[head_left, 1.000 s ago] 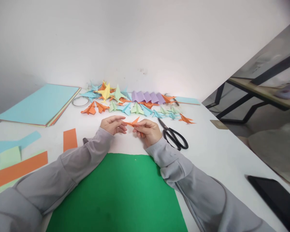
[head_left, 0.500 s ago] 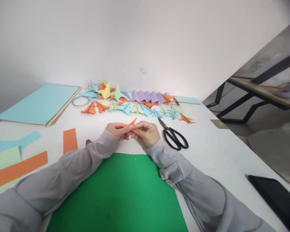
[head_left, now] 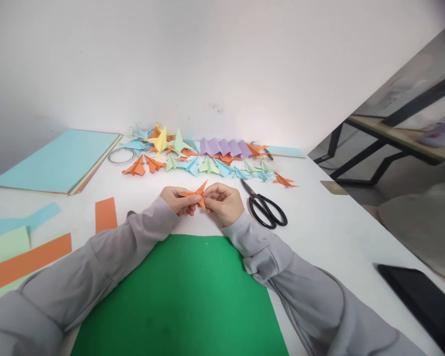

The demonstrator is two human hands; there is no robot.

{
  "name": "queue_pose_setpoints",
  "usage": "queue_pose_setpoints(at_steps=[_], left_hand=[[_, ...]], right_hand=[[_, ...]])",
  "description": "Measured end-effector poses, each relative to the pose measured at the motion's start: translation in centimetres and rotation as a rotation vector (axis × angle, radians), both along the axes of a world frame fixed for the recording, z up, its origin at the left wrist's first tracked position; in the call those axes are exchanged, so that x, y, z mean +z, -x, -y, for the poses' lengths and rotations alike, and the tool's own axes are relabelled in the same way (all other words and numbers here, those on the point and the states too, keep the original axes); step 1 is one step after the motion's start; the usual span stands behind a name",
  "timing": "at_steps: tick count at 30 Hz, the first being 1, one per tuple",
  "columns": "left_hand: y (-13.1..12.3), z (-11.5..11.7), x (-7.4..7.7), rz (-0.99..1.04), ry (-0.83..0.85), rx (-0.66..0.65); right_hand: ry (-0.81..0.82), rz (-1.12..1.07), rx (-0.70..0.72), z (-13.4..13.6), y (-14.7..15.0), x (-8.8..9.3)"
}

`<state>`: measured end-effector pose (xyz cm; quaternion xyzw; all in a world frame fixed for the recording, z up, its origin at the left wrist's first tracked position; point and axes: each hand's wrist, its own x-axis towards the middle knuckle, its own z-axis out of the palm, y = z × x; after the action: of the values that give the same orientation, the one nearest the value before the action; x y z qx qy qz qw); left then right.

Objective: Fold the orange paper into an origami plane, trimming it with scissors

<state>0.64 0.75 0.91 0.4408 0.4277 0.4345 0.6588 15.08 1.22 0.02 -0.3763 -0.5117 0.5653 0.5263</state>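
Observation:
Between my two hands is a small folded orange paper figure with pointed tips, one of them sticking up. My left hand pinches it from the left, thumb on top. From the other side, the fingertips of my right hand are closed on its right part; the fingers cover some of it. Both hands are just beyond the far edge of a green sheet. Black-handled scissors lie to the right of my right hand, blades pointing away and left.
Folded paper figures in several colours line the wall side, with a pleated purple paper among them. A stack of coloured sheets and a wire ring lie at left. Paper strips are near left, a black tablet-like device near right.
The orange paper figure has turned, showing more of its star-like shape. My hands have shifted only slightly and still pinch it.

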Motion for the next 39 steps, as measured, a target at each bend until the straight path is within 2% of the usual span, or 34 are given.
queue_pose_setpoints(at_steps=[10, 17, 21, 28, 39], left_hand=[[-0.24, 0.15, 0.76, 0.034, 0.083, 0.009], [-0.13, -0.12, 0.4, 0.06, 0.12, 0.002], [-0.09, -0.18, 0.22, 0.061, 0.104, 0.005], [-0.06, -0.35, 0.62, 0.048, 0.156, -0.004], [0.12, -0.42, 0.75, 0.038, 0.165, -0.019]], right_hand=[[0.011, -0.055, -0.033, 0.07, 0.05, -0.01], [-0.039, -0.004, -0.042, 0.1, 0.12, -0.18], [-0.003, 0.02, -0.001, 0.03, 0.04, -0.31], [0.029, -0.064, 0.155, -0.36, -0.75, -0.46], [0.009, -0.036, 0.162, -0.03, -0.47, -0.16]])
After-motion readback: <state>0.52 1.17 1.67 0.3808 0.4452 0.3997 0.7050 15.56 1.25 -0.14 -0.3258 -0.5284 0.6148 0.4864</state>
